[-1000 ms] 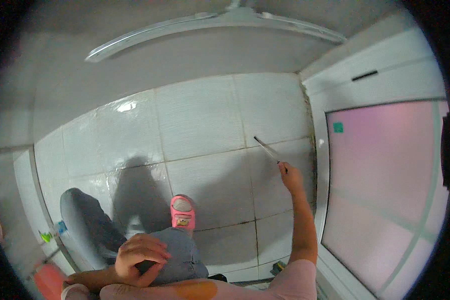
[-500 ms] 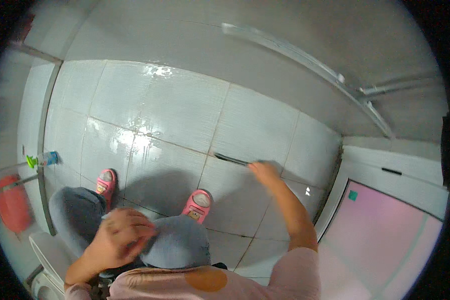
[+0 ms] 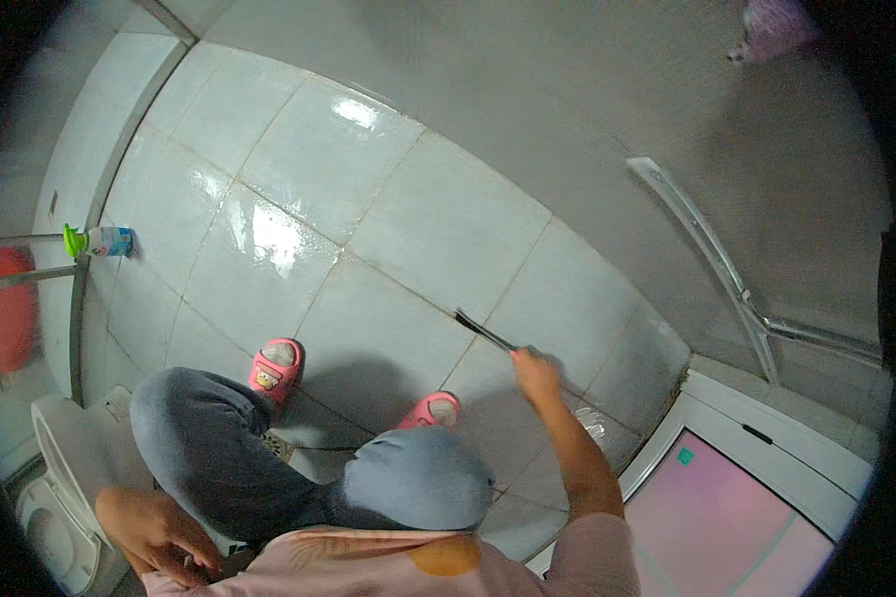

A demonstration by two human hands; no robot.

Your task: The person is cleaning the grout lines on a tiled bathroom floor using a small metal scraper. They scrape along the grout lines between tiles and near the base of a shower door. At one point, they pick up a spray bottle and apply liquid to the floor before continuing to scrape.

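The tool (image 3: 485, 330), slim and dark and seemingly a brush, is gripped by its near end in the right hand (image 3: 538, 375), with the fingers closed around it. And it is low, right down at the floor (image 3: 418, 204)! The dark tip is held over a seam between two tiles, ahead of the slippers (image 3: 275, 368); whether the bristles are actually pressed down cannot be told from above.

The hands are well apart. The left hand (image 3: 169, 542) is kept down by the lap at the lower left, its fingers bent; whether anything is gripped there cannot be told. No help is being lent to the tool from that side.

Scrubbing at the seam, then, is judged to be the step in hand, worked one-handed from a low crouch. For a stroke from here, a firm grip is called for, with the tip lined up on the seam and pressed evenly, and balance kept over the bent knees.

Glossy patches, perhaps wet, are shown on the tiles farther left, where the bottle (image 3: 108, 241), with its green spray head, is seen lying well out of reach.
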